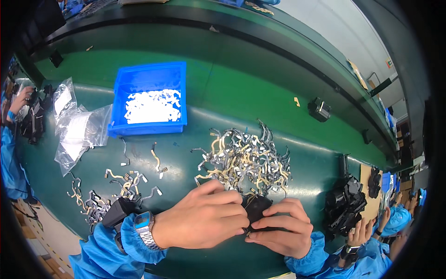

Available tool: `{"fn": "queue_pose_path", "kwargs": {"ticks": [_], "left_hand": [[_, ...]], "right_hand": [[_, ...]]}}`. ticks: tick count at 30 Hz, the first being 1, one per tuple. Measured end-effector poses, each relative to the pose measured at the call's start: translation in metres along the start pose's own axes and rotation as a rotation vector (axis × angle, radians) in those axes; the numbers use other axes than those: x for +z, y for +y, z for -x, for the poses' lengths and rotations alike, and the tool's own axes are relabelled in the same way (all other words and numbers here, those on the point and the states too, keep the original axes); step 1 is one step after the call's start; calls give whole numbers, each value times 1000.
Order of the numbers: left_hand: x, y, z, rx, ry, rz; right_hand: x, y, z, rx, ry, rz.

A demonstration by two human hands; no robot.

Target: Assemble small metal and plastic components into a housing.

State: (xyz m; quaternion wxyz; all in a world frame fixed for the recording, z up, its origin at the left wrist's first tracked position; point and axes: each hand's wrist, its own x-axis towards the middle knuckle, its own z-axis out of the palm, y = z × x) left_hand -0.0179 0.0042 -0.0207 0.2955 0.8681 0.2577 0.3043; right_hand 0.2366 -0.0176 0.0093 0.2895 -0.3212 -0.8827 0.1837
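Between my hands, low in the middle of the head view, is a small black plastic part (pixel 258 207). My right hand (pixel 284 229) grips it from the right, thumb and fingers bent along its edge. My left hand (pixel 204 218) is closed against its left side, the fingertips pressed to it and partly hidden. A small metallic-looking bit shows at the part's lower edge by the right fingertips. Just beyond the hands lies a heap of short cables (pixel 246 160), grey and tan with white connectors.
A blue bin (pixel 181 104) holds many small white pieces. Clear plastic bags (pixel 79 130) lie left of it. A smaller cable pile (pixel 97 204) and a black part (pixel 120 211) sit beside my left forearm. Black parts (pixel 344 204) are heaped at right, near a co-worker's hand (pixel 360 232).
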Motion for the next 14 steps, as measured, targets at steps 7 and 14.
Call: {"fn": "queue_pose_path", "kwargs": {"ticks": [7, 14], "left_hand": [[1, -3, -2, 78, 103, 50], [0, 10, -2, 160, 193, -2]], "right_hand": [[-21, 9, -11, -16, -52, -20], [-36, 12, -25, -25, -503, 24]]}}
